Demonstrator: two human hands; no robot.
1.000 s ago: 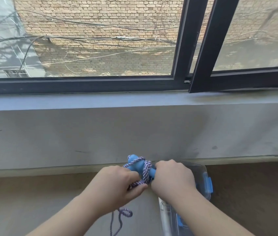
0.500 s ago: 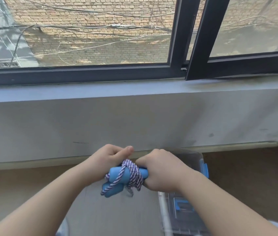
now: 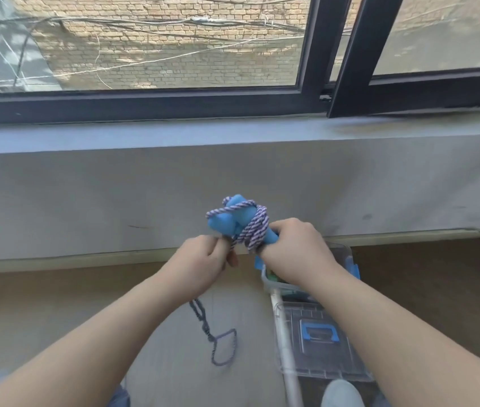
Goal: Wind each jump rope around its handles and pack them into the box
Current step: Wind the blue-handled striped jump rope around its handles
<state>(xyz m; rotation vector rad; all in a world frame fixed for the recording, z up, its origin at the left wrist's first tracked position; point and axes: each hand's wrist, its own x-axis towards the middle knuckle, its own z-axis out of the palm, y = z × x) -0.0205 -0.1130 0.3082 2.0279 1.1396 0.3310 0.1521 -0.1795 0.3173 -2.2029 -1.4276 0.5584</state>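
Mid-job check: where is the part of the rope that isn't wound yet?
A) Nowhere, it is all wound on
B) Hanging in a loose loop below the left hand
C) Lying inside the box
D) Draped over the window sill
B: the rope runs down from the pinching left hand into a dangling loop, while the right hand grips the partly wrapped blue handles.

Floor (image 3: 56,295), clear box (image 3: 343,252) standing on it, clear lid (image 3: 315,362) just beside

Blue handles (image 3: 224,225) — rope (image 3: 257,228) around them.
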